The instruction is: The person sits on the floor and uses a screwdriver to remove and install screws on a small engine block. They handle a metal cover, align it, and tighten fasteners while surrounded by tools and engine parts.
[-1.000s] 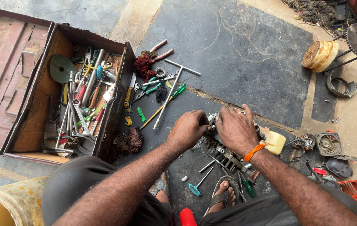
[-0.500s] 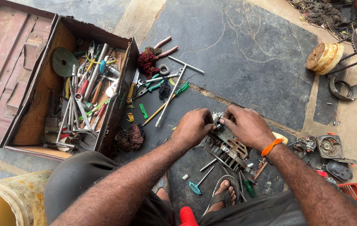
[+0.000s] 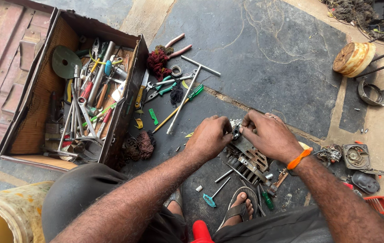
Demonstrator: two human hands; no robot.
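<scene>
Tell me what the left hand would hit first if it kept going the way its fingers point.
Likely the right hand: the left hand points right across the small grey metal engine part both grip.

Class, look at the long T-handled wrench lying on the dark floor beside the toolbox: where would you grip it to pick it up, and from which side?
Grip the T-handle wrench mid-shaft, coming from above. The shaft lies flat and bare there, while pliers crowd its crossbar end.

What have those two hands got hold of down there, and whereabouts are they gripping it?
Both hands grip a finned metal engine part at its top end: left hand and right hand pinch there from either side. Its lower end rests on the floor.
</scene>
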